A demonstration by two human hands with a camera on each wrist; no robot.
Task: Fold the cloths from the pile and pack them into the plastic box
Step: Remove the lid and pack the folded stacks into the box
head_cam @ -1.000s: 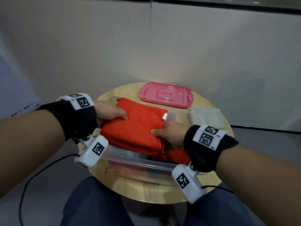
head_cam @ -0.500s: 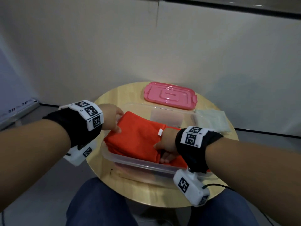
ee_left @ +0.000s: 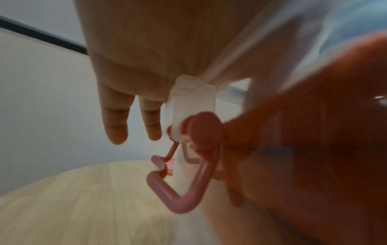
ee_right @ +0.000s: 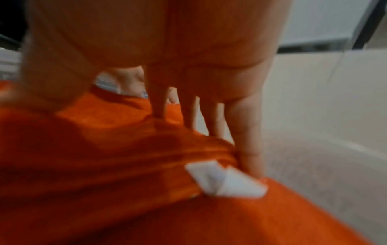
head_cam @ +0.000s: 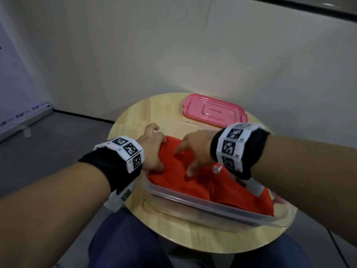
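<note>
since the frames a moment ago, the folded orange cloth [head_cam: 173, 176] has gone from held above the box down into it, and both hands have shifted from carrying it to tucking it in.

nearest, the clear plastic box [head_cam: 212, 206] sits on the round wooden table [head_cam: 135, 120] with its near wall toward the person. inside, the orange cloth fills the left part, and a second orange cloth [head_cam: 245, 198] lies just beside it on the right, so at least two are packed. the left hand [head_cam: 152, 149] curls its fingers over the cloth's left edge at the box wall, gripping or pushing it down; which one, i cannot tell. the right hand [head_cam: 195, 149] is spread, fingertips pressing on top of the cloth near its white tag [ee_right: 226, 182].

farther back, the pink lid [head_cam: 214, 111] lies off the box, so closing appears still to be done.

whether any pile is left is hidden: the right forearm covers the table's right side. both wrist views are blurred; the left one shows a pink latch [ee_left: 184, 182] and little else clearly.
</note>
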